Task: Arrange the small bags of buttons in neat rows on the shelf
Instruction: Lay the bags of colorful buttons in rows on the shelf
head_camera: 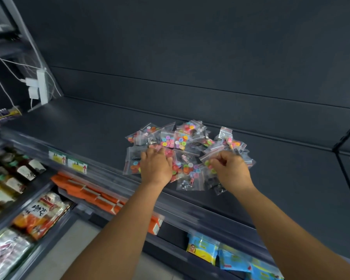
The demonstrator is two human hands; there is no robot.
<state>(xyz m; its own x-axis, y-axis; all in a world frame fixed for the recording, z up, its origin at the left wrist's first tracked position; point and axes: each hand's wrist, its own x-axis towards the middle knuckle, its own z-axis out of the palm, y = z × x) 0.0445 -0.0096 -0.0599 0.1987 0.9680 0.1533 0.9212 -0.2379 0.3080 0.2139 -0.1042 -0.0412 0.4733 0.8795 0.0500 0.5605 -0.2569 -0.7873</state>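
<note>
A loose heap of small clear zip bags of coloured buttons (182,140) lies on the dark grey shelf (89,126), some bags overlapping. My left hand (156,167) lies palm down on the heap's near left side, fingers curled over the bags beneath it. My right hand (229,168) is on the heap's right side, its fingers curled and pinching a clear bag with a red zip strip (214,151). A single bag (224,134) stands tilted at the back right of the heap.
The shelf's front rail carries price tags (77,164). Lower shelves hold orange packs (89,190), bottles (18,174) and blue packets (230,257). A white power strip with cables (41,85) hangs at the shelf's left end. The dark back panel (190,57) rises behind.
</note>
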